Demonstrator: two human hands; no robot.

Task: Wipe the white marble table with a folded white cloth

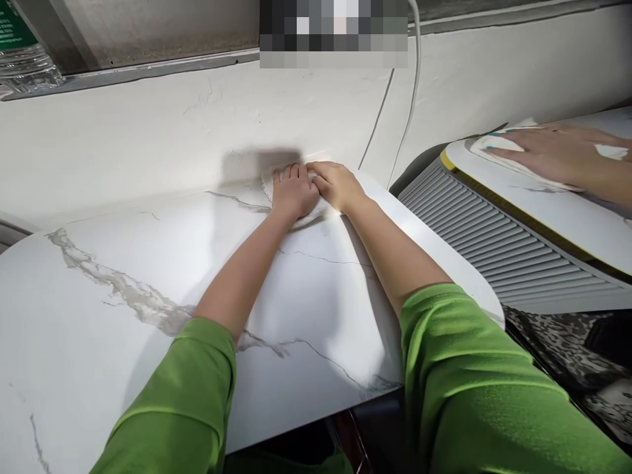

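Note:
A pale cloth [310, 217] lies bunched on the white marble-patterned tabletop [172, 263], close against the wall. My left hand [295, 189] presses down on it with the fingers together, pointing toward the wall. Beside it, my right hand [340, 185] has its fingers curled on the cloth's far right side, touching the left hand. Both palms hide much of the cloth. My forearms reach across the table from green sleeves.
Another person's hand [548, 151] rests on a white cloth [498, 155] on a second table [557, 214] with ribbed sides. A plastic bottle [29, 66] stands on the window ledge. White cable [412, 99] hangs along the wall [148, 131].

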